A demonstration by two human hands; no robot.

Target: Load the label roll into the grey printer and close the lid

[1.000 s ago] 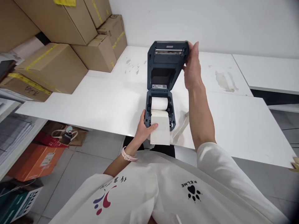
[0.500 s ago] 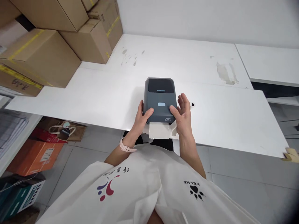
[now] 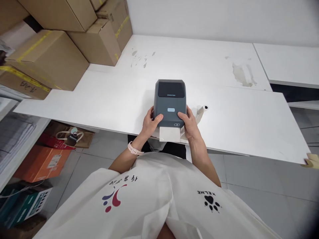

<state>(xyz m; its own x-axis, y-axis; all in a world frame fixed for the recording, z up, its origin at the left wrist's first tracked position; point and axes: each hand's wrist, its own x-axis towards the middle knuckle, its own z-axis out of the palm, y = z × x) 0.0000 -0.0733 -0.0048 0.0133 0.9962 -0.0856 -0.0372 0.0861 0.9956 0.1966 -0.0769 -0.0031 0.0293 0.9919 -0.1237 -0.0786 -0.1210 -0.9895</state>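
A dark grey label printer [image 3: 170, 103] rests on the white table near its front edge, with a dark window on top and a pale button. White label paper [image 3: 169, 134] sticks out of its front and hangs over the table edge. My left hand [image 3: 150, 123] grips the left side, thumb on top. On the right side my right hand [image 3: 190, 124] grips it the same way; its fingers are partly hidden behind the casing. Just right of that hand, a small white paper roll [image 3: 204, 108] lies with a strip trailing toward the printer's front.
Cardboard boxes [image 3: 47, 61] are stacked on the table's left end. Below on the floor stand an orange box [image 3: 41, 162] and a teal box [image 3: 27, 205]. A tan piece [image 3: 311, 160] sits at the table's right corner. Behind the table [image 3: 249, 122] rises a white wall.
My right hand has closed in against the printer's right side, where its fingers were raised away before. The paper roll beside it now shows more fully.
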